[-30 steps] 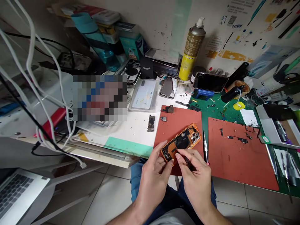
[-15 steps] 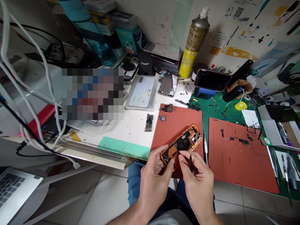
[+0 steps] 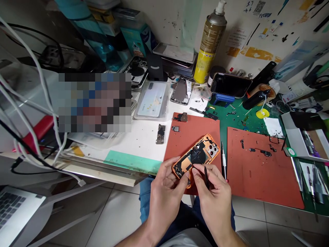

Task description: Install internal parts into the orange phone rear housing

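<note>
An orange phone housing (image 3: 197, 156) with black parts and a camera cut-out lies tilted over the left red-brown mat (image 3: 200, 127). My left hand (image 3: 167, 188) grips its lower left end, thumb on the inside face. My right hand (image 3: 213, 188) is closed around a thin dark tool (image 3: 206, 175), whose pointed end sticks up between the fingers. Thumb and index fingertip of that hand meet at the housing's near edge; anything pinched there is too small to tell. A camera module (image 3: 181, 117) and a small metal part (image 3: 175, 129) rest on the mat's upper left.
Left of the mat is a circuit board (image 3: 160, 134). A silver screwdriver (image 3: 223, 161) lies between the mats. Small parts (image 3: 266, 153) dot the right mat (image 3: 264, 178). Behind stand a spray can (image 3: 209, 44) and a propped phone (image 3: 230, 85). White cables (image 3: 46, 92) hang at left.
The view has shifted slightly, moving everything a little left in the picture. The housing's inside face shows more openly, and the dark tool stands out more between my right fingers.
</note>
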